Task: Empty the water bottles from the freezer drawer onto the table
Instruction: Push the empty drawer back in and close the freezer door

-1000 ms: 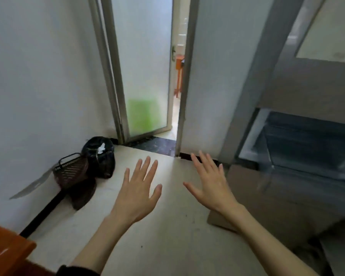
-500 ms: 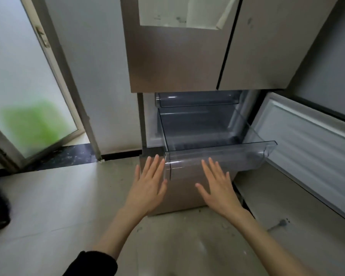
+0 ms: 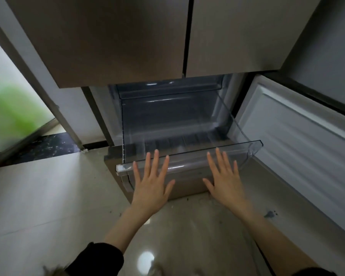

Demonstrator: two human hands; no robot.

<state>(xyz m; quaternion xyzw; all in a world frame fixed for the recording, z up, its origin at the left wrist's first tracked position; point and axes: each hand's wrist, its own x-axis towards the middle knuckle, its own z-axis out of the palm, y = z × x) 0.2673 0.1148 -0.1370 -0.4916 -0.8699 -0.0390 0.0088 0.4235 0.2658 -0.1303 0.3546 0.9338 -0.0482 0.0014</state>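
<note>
Drawer: the clear freezer drawer (image 3: 175, 124) is standing pulled out under the fridge doors (image 3: 127, 36); I am seeing no water bottles inside.
Left grip: left hand (image 3: 150, 185) is hovering flat, fingers spread, holding nothing, near the drawer's front lip.
Right grip: right hand (image 3: 225, 183) is doing likewise.
Risk: leaning on that lip could tip or unseat the drawer.

freezer drawer (image 3: 187, 156): clear glossy plastic | fridge doors (image 3: 108, 40): brushed matt metal | floor (image 3: 48, 196): glossy tile
</note>
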